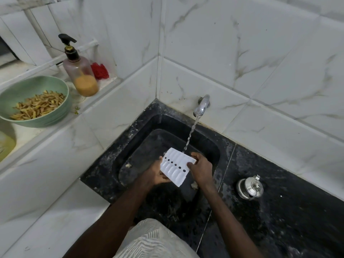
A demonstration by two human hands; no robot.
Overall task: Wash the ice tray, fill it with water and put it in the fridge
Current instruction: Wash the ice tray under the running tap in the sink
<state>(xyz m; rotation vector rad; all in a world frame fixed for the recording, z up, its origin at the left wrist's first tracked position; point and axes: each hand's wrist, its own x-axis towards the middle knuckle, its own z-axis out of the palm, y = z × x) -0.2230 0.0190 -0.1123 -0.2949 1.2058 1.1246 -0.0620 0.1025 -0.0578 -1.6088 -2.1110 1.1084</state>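
Observation:
A white ice tray (176, 166) with a row of dark holes down its middle is held over the black sink (141, 146). My left hand (155, 173) grips its left and lower side from beneath. My right hand (201, 167) holds its right end. Water runs from the chrome tap (202, 106) on the tiled wall, and the stream lands at the tray's far edge.
A green bowl (11, 94) of yellowish peelings and a pump soap bottle (81, 75) stand on the left tiled ledge, with a red scrubber (99, 70) behind. A small steel lidded pot (250, 187) sits on the black counter to the right of the sink.

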